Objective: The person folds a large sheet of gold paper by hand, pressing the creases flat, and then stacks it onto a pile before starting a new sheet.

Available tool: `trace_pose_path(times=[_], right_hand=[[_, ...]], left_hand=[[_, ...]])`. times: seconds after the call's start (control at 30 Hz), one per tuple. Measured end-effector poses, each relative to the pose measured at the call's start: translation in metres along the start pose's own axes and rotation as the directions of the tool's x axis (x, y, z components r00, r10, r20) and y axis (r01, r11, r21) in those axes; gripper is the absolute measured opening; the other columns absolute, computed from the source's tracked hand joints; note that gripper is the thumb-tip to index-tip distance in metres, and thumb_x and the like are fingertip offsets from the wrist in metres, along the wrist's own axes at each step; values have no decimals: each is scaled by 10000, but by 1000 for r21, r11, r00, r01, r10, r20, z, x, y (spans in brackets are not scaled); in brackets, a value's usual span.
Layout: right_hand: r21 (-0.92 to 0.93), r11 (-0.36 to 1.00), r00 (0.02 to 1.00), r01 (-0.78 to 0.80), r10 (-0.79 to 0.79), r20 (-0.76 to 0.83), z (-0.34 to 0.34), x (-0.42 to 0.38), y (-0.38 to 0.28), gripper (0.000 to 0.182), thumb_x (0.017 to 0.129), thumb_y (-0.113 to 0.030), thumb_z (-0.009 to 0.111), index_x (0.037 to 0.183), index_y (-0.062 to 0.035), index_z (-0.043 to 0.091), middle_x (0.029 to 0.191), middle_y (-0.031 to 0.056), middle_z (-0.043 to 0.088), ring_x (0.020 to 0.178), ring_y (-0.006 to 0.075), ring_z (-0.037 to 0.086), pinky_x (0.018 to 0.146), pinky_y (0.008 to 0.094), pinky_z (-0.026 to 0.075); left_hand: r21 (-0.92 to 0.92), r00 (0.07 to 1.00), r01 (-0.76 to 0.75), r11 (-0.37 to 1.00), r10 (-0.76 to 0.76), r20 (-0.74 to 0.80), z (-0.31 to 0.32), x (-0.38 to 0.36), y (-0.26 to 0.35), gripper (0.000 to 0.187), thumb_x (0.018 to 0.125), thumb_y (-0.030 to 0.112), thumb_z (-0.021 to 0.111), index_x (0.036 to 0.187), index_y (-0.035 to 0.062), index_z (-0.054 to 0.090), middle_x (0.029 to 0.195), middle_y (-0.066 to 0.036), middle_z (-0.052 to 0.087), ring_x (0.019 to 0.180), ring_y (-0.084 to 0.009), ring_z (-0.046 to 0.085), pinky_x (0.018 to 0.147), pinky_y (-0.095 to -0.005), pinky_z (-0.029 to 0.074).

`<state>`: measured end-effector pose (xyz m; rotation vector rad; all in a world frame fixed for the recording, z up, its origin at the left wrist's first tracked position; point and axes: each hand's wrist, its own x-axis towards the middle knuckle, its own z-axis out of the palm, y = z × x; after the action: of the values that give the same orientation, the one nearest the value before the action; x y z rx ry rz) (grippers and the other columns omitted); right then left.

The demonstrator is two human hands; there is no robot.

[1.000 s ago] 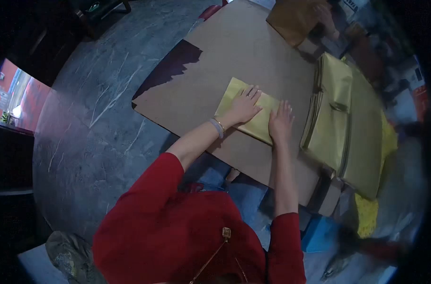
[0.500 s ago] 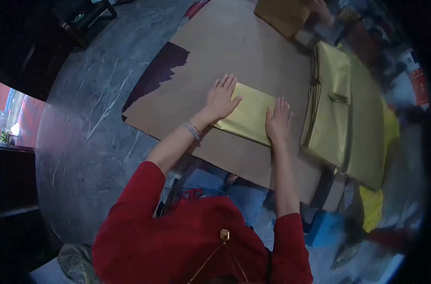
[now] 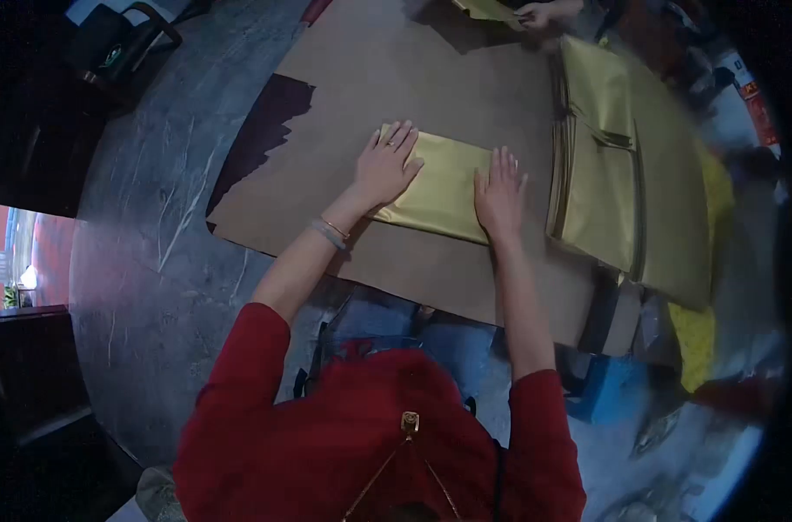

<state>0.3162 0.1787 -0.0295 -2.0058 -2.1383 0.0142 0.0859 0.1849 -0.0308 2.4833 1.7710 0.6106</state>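
In front of me a flat rectangle of folded gold paper (image 3: 445,187) lies on a sheet of brown cardboard (image 3: 396,270). My left hand (image 3: 387,165) rests flat on its left end, fingers stretched out and a little apart. At its right end lies my right hand (image 3: 502,193), open, with the palm along the edge and the thumb beside the paper. Neither hand grips anything. To the right of my right hand is a thick stack of folded gold paper (image 3: 596,200), close but not touched.
Across the cardboard, another person's hand (image 3: 539,16) holds a gold sheet (image 3: 491,10). A wide gold sheet (image 3: 674,217) lies right of the stack. Dark torn patch (image 3: 261,130) marks the cardboard's left side. A blue box (image 3: 613,387) stands below right, and a chair (image 3: 122,52) at far left.
The view has shifted, so most things sit higher and slightly left. Both my hands stay on the folded paper. The other person's gold sheet has changed position and angle.
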Motion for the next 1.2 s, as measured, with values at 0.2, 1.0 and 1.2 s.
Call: trace_pose_path(times=[0.2, 1.0, 1.2], right_hand=[[-120, 993, 997, 20, -28, -69, 10, 1, 3, 549, 965, -383, 332, 1404, -53, 324, 1477, 114, 286, 1388, 222, 213, 1133, 460, 139], [244, 962, 989, 127, -140, 36, -11, -35, 20, 502, 964, -287, 350, 1400, -40, 318, 1494, 117, 244, 1389, 259, 204, 1126, 490, 124], [349, 937, 994, -28, 62, -87, -10, -30, 28, 446, 959, -244, 391, 1351, -33, 392, 1397, 151, 378, 1288, 312, 343, 1066, 470, 247]], left_hand=[[42, 1000, 0, 999, 1, -6, -1, -3, 3, 580, 927, 424, 385, 1368, 48, 369, 1451, -108, 335, 1361, -247, 274, 1117, -436, 202], [77, 999, 17, 997, -20, 40, -1, 1, 3, 595, 927, 429, 389, 1385, 51, 344, 1460, -106, 321, 1362, -261, 276, 1109, -465, 210], [43, 1000, 22, 999, -23, 19, -2, 2, 3, 598, 920, 417, 399, 1387, 47, 342, 1458, -112, 327, 1361, -255, 283, 1103, -464, 223]])
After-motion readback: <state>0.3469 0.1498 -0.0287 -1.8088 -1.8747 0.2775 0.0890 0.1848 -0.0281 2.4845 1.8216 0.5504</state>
